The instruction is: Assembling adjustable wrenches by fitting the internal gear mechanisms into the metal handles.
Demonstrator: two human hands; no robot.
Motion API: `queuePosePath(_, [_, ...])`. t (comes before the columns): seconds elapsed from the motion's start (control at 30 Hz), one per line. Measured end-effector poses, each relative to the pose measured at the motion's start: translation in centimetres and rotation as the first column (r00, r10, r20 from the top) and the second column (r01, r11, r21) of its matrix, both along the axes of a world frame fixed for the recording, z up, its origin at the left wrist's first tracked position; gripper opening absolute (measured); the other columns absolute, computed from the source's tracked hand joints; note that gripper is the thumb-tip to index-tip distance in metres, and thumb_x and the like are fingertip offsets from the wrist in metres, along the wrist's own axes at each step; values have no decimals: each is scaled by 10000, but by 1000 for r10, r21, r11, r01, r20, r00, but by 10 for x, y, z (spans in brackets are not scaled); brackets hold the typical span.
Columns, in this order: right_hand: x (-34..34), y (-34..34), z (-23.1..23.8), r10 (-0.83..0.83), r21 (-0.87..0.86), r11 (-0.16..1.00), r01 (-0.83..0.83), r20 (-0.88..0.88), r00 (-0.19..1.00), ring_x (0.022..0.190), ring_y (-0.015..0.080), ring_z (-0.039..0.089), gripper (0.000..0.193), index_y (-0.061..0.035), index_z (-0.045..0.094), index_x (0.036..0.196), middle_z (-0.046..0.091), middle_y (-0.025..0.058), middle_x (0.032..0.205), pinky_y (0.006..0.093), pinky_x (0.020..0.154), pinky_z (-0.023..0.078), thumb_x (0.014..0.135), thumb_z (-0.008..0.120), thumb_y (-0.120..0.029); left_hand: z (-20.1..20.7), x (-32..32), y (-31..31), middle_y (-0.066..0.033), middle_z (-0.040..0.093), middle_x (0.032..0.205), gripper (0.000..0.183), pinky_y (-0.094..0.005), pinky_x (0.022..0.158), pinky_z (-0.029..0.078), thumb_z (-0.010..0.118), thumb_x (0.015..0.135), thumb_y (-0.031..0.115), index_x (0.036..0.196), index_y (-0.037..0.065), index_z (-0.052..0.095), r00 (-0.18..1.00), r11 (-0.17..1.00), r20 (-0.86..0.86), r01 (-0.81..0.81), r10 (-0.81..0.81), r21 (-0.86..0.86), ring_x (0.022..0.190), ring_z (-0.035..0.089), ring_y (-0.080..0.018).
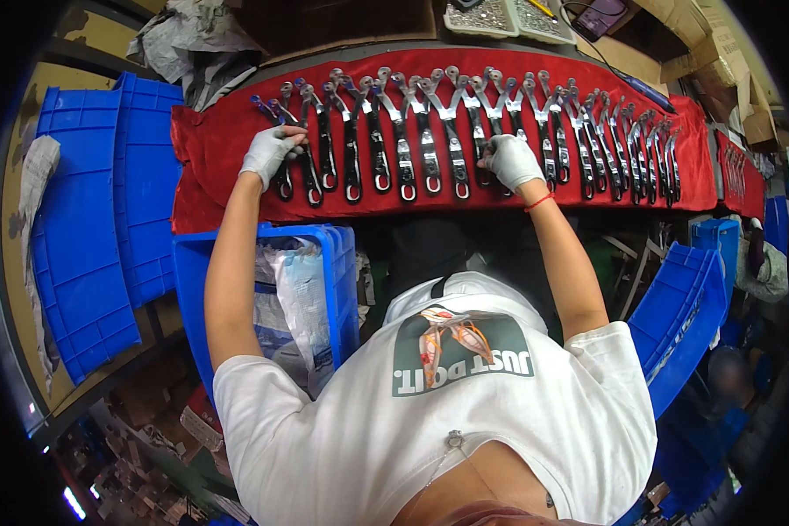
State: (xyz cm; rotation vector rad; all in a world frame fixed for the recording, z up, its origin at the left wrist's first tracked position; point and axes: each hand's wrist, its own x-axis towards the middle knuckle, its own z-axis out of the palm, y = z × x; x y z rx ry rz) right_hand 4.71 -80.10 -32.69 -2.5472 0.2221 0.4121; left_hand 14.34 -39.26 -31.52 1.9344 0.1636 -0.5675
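A long row of hand tools with black handles and shiny Y-shaped metal heads [426, 123] lies on a red cloth [219, 162]. Their handle ends, with oval loops, point toward me. My left hand [272, 154], in a whitish glove with bare fingertips, is closed at a black-handled tool [309, 175] near the row's left end. Right of the middle, my right hand [512, 162], gloved too, has its fingers curled around the handle of another such tool [475, 118]. The palm partly hides that handle.
A blue crate [340, 254] with plastic sacking stands below the table edge at left. More blue crates [83, 210] are stacked farther left, and another blue crate [679, 302] is at right. Trays of small metal parts [482, 17] and cardboard [719, 53] sit behind the cloth.
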Motion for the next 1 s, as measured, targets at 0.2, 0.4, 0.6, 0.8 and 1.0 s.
queuePosePath(0.2, [-1, 0, 4, -36, 166, 985, 36, -3, 999, 812, 317, 636, 189, -19, 659, 848, 657, 173, 832, 383, 708, 493, 732, 709, -160, -6, 3, 1, -54, 675, 788, 133, -289, 654, 472, 735, 725, 121, 822, 40, 693, 970, 955, 165, 131, -179, 265, 699, 611, -139])
queuePosePath(0.4, [-1, -2, -2, 42, 3, 999, -43, 70, 997, 829, 344, 625, 186, -30, 665, 844, 651, 184, 842, 413, 743, 487, 745, 694, -185, -10, 10, 6, -79, 682, 771, 176, -295, 692, 485, 781, 663, 116, 804, 45, 703, 958, 849, 26, 240, -285, 470, 721, 633, -168])
queuePosePath(0.6, [-3, -2, -1, 55, -83, 996, -46, 106, 993, 766, 341, 627, 150, 10, 652, 800, 646, 190, 766, 391, 705, 486, 733, 691, -118, -17, 13, 11, -76, 681, 766, 186, -292, 695, 486, 786, 637, 83, 799, 47, 703, 969, 882, 24, 212, -245, 421, 720, 631, -162])
queuePosePath(0.8, [-4, -9, 1, 69, 3, 998, -69, 110, 992, 769, 346, 625, 157, 10, 654, 817, 641, 197, 764, 394, 701, 481, 746, 677, -129, -24, 23, 14, -65, 679, 760, 182, -286, 693, 484, 779, 622, 60, 788, 59, 705, 951, 870, -19, 291, -309, 399, 718, 622, -148])
queuePosePath(1.0, [-4, -7, 5, 52, -4, 999, -52, 57, 997, 784, 351, 624, 179, -5, 663, 817, 642, 198, 788, 404, 721, 480, 753, 676, -171, -21, 26, 13, -56, 674, 748, 156, -290, 690, 472, 771, 653, 84, 792, 58, 705, 946, 849, -60, 313, -318, 426, 709, 610, -140])
